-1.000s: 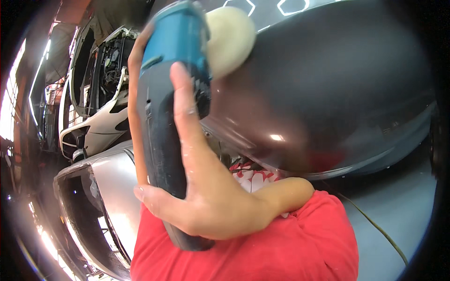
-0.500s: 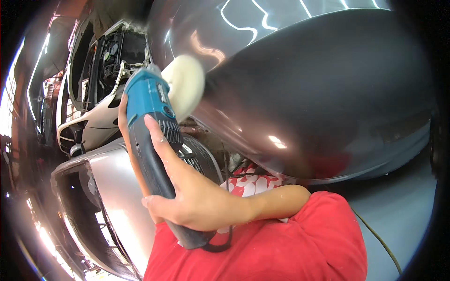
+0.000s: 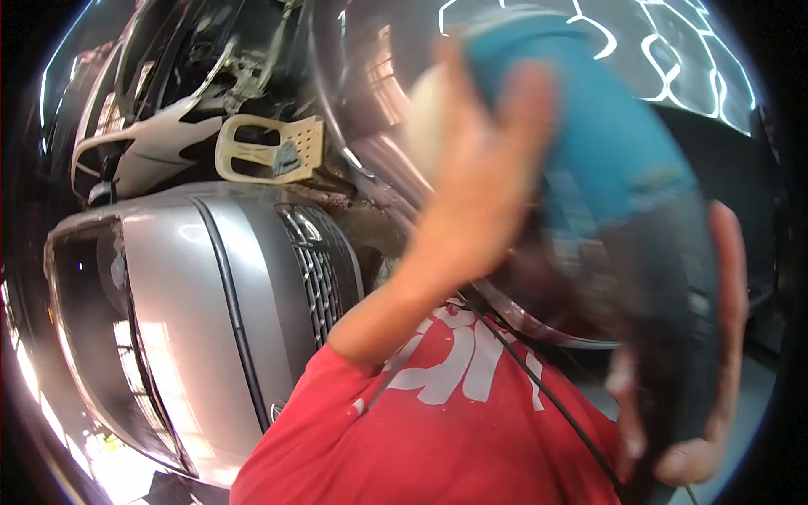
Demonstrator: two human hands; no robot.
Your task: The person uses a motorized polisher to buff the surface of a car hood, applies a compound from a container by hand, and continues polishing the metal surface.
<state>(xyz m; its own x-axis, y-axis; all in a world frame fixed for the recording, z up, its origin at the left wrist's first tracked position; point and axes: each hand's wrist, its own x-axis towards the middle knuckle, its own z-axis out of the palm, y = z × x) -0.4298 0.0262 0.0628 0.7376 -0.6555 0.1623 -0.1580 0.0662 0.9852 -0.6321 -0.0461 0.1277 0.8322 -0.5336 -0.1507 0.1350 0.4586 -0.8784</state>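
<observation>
A teal-and-black power polisher (image 3: 606,143) fills the right of the head view, smeared by motion, its cream pad (image 3: 425,118) partly hidden. My left hand (image 3: 480,185) is wrapped over the tool's head beside the pad. My right hand (image 3: 715,353) grips the black handle from around its far side, fingertips low at the right. Behind the tool lies a glossy dark car body panel (image 3: 374,101); whether the pad touches it, I cannot tell. A black cord (image 3: 547,391) hangs across my red shirt.
A silver car (image 3: 177,286) with a mesh grille stands at the left. A cream plastic chair (image 3: 307,147) with a grey item on it is beyond it. At upper left is a partly dismantled car with a pale fender (image 3: 135,160).
The polisher has swung from the left to the right and up, still in my right hand. My left hand has appeared on the tool's head. The chair has come into view.
</observation>
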